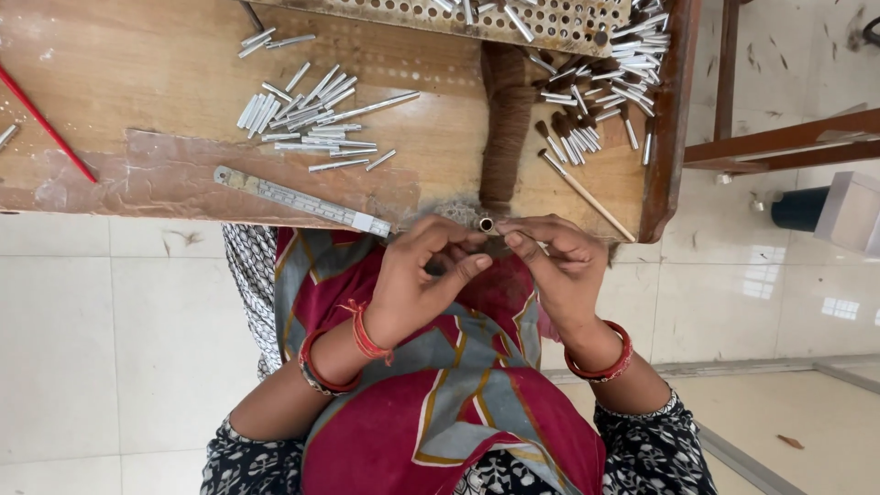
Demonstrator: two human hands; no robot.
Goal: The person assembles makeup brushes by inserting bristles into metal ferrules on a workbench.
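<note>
- Head view: a small metal tube (486, 224) is held just above the middle of the picture, at 12 o'clock, right at the near edge of the wooden table (137, 73).
- The left hand (417, 275) is curled, and its fingertips are pinched on the tube from the 9 o'clock side.
- The right hand (559, 266) is curled too. Its thumb and first finger are pressed on the tube from the 3 o'clock side.
- The round open end of the tube is turned up to the camera, so its long axis seems to run up and down, away from the lap. Only the end is seen, so the tilt cannot be told.
- A brown hair bundle (504, 128) is laid on the table at 12 o'clock, with its near end just behind the tube.
- The step in hand looks like work on the tube's mouth with the fingertips. A steady pinch and small, careful finger moves are called for, so the tube is not dropped.
- A pile of silver tubes (307, 115) is seen at 10 o'clock, and a metal ruler (302, 202) lies below it.
- Tubes with brown tips (577, 133) are heaped at 1 o'clock.
- A red stick (46, 124) is seen far off at 9 o'clock.
</note>
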